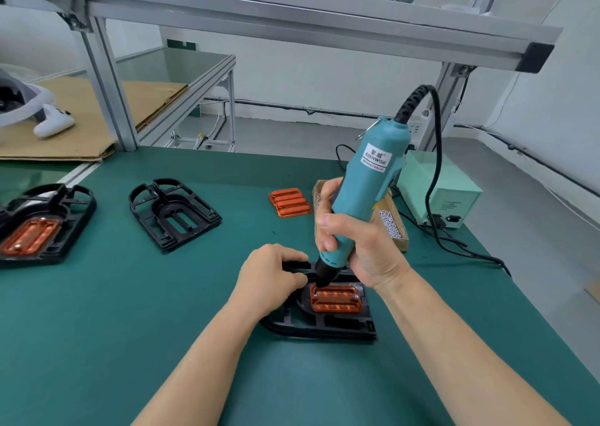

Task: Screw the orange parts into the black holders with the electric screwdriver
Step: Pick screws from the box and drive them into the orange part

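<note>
A black holder (328, 326) lies on the green mat in front of me with an orange part (336, 298) seated in it. My right hand (355, 240) grips the teal electric screwdriver (367, 182), held nearly upright, its black tip down on the orange part's far left corner. My left hand (271, 278) grips the holder's far left edge, fingers curled over it. An empty black holder (173, 213) lies at mid-left. Another holder (48, 222) with an orange part (29, 235) in it sits at the left edge. A stack of loose orange parts (289, 202) lies behind the screwdriver.
A cardboard box of small silver screws (391, 226) sits right behind my right hand. The pale green power supply (435, 195) stands at the back right, its black cable (464, 247) trailing over the mat. An aluminium frame post (110, 94) rises at the back left.
</note>
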A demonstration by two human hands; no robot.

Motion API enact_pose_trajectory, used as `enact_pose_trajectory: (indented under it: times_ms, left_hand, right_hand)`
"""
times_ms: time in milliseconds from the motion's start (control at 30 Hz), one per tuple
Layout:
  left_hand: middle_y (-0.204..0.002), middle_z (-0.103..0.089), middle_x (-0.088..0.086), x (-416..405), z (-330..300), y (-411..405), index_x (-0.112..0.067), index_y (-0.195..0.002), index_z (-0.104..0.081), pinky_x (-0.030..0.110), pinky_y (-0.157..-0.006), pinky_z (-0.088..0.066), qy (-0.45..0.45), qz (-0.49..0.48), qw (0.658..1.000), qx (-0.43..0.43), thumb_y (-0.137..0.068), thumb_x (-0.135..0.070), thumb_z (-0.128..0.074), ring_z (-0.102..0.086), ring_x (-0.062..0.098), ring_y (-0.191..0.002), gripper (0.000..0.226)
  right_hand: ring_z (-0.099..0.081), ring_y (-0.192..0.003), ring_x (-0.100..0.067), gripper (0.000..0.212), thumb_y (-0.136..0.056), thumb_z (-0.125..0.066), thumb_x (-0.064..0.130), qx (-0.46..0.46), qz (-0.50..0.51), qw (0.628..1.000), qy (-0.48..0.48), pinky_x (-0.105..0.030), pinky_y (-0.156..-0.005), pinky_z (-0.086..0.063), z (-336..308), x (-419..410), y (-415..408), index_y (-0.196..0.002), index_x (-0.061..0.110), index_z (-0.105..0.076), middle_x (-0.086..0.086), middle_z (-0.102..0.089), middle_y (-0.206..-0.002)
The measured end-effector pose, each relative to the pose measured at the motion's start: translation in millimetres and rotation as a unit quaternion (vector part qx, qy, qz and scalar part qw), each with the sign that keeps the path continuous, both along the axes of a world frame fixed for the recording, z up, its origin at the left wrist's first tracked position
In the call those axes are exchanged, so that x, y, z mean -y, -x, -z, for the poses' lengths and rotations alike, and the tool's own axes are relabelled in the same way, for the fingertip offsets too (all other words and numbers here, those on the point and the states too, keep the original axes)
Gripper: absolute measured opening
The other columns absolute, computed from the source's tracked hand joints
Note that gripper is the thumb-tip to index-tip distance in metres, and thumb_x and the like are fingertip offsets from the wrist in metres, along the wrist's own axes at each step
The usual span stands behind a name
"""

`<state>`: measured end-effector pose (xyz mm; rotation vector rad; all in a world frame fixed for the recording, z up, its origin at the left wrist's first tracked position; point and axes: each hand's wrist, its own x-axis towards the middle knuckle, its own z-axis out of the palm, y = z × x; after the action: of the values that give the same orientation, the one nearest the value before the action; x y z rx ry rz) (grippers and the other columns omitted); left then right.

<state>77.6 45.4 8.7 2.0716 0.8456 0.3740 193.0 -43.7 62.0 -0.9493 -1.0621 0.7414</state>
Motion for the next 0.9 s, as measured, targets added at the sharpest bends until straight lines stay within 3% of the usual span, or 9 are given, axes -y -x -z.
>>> enact_pose_trajectory:
  times_ms: [233,467,600,700,900]
  left_hand:
    - [-0.104,-0.068,-0.009,0.4,-0.2,-0.2,-0.027,-0.108,-0.072,0.028,-0.085,-0.05,-0.003,-0.001,1.0,0.0,-0.077,-0.012,-0.07,-0.062,0.011,-0.092,0.035]
    - [-0.105,-0.068,-0.009,-0.1,0.9,0.2,-0.028,-0.11,-0.071,0.023,-0.08,-0.047,-0.005,0.004,1.0,0.001,-0.078,-0.014,-0.07,-0.061,0.009,-0.091,0.036]
    - [-0.105,-0.068,-0.009,0.1,0.6,-0.1,-0.028,-0.111,-0.071,0.022,-0.076,-0.047,-0.004,0.002,1.0,0.0,-0.078,-0.014,-0.07,-0.061,0.009,-0.088,0.036]
    - [-0.105,-0.068,-0.009,0.4,0.6,0.4,-0.029,-0.11,-0.071,0.022,-0.073,-0.046,-0.008,0.005,1.0,-0.004,-0.078,-0.014,-0.069,-0.061,0.009,-0.085,0.036]
    - [-0.104,-0.068,-0.009,1.7,-1.6,-0.6,-0.028,-0.108,-0.072,0.027,-0.083,-0.049,-0.015,0.002,1.0,-0.004,-0.077,-0.013,-0.068,-0.06,0.012,-0.091,0.035]
  right_hand:
    - [-0.043,-0.045,-0.013,0.019,-0.074,-0.066,0.011,0.017,-0.001,1.0,-0.006,-0.028,-0.053,-0.043,1.6,-1.9,-0.6,-0.086,0.023,-0.057,-0.006,-0.046,-0.065]
    - [-0.043,-0.045,-0.012,0.018,-0.075,-0.065,0.01,0.022,-0.014,1.0,-0.004,-0.026,-0.054,-0.044,3.0,-1.2,0.7,-0.085,0.023,-0.059,-0.003,-0.046,-0.061]
    - [-0.044,-0.046,-0.013,0.026,-0.078,-0.059,-0.002,0.029,-0.018,0.999,-0.004,-0.028,-0.054,-0.045,2.2,0.0,0.0,-0.09,0.021,-0.057,-0.003,-0.047,-0.06]
    - [-0.047,-0.049,-0.014,0.025,-0.076,-0.063,0.003,0.03,-0.016,0.999,-0.001,-0.029,-0.056,-0.046,1.4,1.3,-0.5,-0.092,0.022,-0.058,-0.002,-0.05,-0.06]
    - [-0.046,-0.047,-0.014,0.023,-0.075,-0.066,0.007,0.018,0.008,1.0,-0.004,-0.029,-0.055,-0.045,1.9,-0.7,-1.7,-0.09,0.022,-0.058,-0.003,-0.05,-0.061]
